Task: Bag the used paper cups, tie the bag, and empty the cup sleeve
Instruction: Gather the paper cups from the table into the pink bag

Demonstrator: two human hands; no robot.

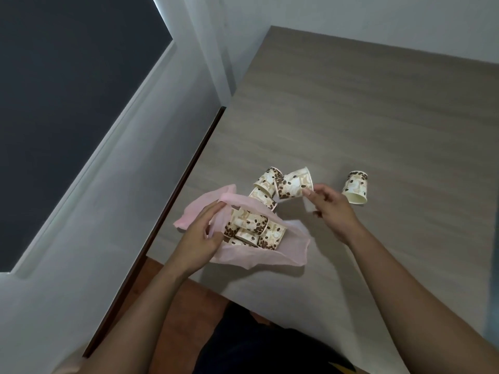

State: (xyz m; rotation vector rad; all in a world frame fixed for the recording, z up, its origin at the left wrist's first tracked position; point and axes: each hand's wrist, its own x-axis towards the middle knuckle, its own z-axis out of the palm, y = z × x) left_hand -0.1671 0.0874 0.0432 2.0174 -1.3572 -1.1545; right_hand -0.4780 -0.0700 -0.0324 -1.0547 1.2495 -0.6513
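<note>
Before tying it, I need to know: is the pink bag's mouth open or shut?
Open: the left hand holds the pink bag by its rim, showing cups inside.

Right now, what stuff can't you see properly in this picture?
Head view only:
- How many cups are in the pink bag: they overlap and the bag folds over them.
- The rim of the cup the right hand pinches: fingers cover part of it.
- Whether the far cup holds anything: its opening faces away.
- The bag edge under the left hand.
- A cup sleeve: none in view.
</note>
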